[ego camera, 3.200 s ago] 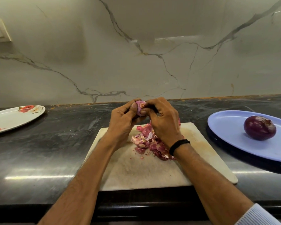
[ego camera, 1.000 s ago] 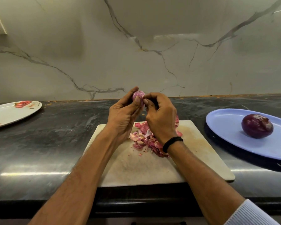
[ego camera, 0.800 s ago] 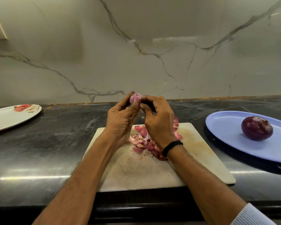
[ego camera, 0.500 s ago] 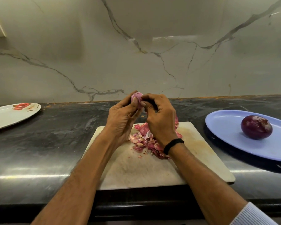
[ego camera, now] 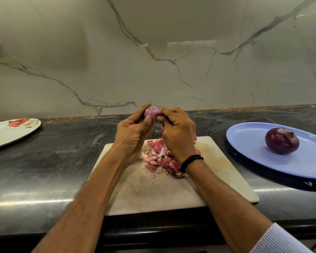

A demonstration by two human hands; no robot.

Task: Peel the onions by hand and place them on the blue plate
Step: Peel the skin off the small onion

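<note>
A pale marble wall point(ego camera: 153, 52) with dark veins is rising behind the dark, glossy worktop point(ego camera: 62, 152) we are standing at. A worn white cutting board point(ego camera: 153, 194) is lying at the front edge, and a heap of pink and red onion skins point(ego camera: 159, 157) is sitting on its far half.

We are holding a small onion point(ego camera: 150, 114) up in the air above the back of the board, with both hands meeting around it. Our left hand point(ego camera: 131, 136) is gripping it, fingers point(ego camera: 143, 111) curled behind it and the thumb pressing across its front. Our right hand point(ego camera: 177, 136) is pinching at the onion's right side with its fingertips, the other fingers curled in. A black wristband point(ego camera: 191, 160) is circling the right wrist, and a striped white sleeve point(ego camera: 279, 240) is showing at the bottom edge.

To the right, the blue plate point(ego camera: 254, 143) is resting on the worktop, well apart from the board, and one large dark purple onion point(ego camera: 281, 143) is sitting on it. Far to the left, a white plate point(ego camera: 5, 134) with red markings is lying near the wall.
</note>
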